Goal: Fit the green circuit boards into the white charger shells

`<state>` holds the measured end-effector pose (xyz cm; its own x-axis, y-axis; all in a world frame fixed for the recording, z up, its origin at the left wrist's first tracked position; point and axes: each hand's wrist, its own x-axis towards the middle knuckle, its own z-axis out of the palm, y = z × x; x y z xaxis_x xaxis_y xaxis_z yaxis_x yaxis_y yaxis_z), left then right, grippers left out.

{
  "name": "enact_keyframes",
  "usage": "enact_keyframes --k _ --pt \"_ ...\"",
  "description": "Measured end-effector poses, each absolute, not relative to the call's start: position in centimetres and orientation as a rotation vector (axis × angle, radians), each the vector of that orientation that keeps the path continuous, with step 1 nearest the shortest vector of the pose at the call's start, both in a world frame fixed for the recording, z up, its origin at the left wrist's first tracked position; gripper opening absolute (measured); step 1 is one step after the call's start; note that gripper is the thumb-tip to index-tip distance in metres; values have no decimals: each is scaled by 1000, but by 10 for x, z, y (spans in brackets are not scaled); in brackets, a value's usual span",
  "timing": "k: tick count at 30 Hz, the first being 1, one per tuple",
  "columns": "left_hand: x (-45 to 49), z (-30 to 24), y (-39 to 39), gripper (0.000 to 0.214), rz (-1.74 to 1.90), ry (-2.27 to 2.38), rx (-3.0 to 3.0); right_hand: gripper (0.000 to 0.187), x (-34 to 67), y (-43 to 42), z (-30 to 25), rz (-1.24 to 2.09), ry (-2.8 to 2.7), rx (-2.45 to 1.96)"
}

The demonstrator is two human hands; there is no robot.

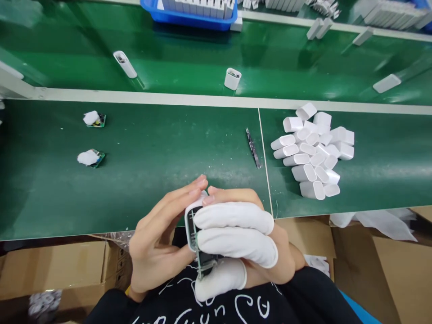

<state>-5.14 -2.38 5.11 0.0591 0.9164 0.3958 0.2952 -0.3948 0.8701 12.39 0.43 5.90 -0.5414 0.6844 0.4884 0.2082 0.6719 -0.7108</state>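
My left hand [155, 245] is closed around a white plastic casing [188, 229], which is held tilted in front of my body at the bench's near edge. Its open end faces my right hand [243, 234], whose thumb and two fingers wear white finger covers. Between those covered fingers is a green circuit board [200, 258] with dark parts on it. One end of the board lies at the casing's mouth; how deep it sits is hidden by my fingers. My right index fingertip touches the casing's upper rim.
Dark tweezers [253, 148] lie beyond my hands. Many white casings [308, 173] are piled to the right. Two boards with white pieces, a far one [100, 120] and a nearer one [97, 158], lie left. A blue tray [192, 22] stands at the back. Cardboard boxes [60, 265] sit below the edge.
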Motion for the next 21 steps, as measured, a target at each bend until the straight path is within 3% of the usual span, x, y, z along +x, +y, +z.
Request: enact_keyframes --k 5,13,17,19,21 --pt "-53 48 -25 39 1294 1265 1797 23 117 12 67 682 -1911 -587" --pt "-47 45 -22 41 1311 1302 1808 36 115 4 60 734 -1873 -739" --pt "-46 33 -16 48 1407 1267 1835 59 112 4 51 1313 -1558 -832" --pt "-46 27 -12 52 1442 1238 1927 58 110 6 47 1607 -1382 -811" --pt "-44 23 -8 55 1464 1205 2041 49 109 9 42 1696 -1262 -808"
